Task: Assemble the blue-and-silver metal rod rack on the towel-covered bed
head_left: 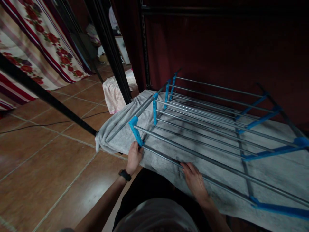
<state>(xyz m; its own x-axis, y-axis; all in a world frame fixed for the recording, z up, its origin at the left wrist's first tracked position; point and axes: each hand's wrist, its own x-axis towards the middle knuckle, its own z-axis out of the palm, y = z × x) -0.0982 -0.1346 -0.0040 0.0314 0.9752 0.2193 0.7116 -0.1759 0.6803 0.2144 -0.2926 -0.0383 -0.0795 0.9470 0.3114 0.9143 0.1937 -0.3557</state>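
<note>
A rack of grey metal tubes (193, 152) joined by blue plastic brackets lies across a grey blanket (193, 125); it looks like a shoe rack. My left hand (134, 157) is closed around the lower end of the near left blue bracket (136, 132), where the lowest front tube meets it. A dark watch (125, 175) is on that wrist. Farther right along the same front tube, my right hand (193, 176) has its fingers wrapped over the bar. On the right side, more blue brackets (277, 208) slant outward, and the rack's far right end runs out of view.
Black metal posts (108, 48) and a slanting black bar (48, 93) stand to the left. Behind the rack hangs a dark red cloth (217, 48). A flowered curtain (48, 42), a pinkish striped cloth (114, 93) and a thin cable (55, 123) lie beyond, over the tiled floor (60, 167).
</note>
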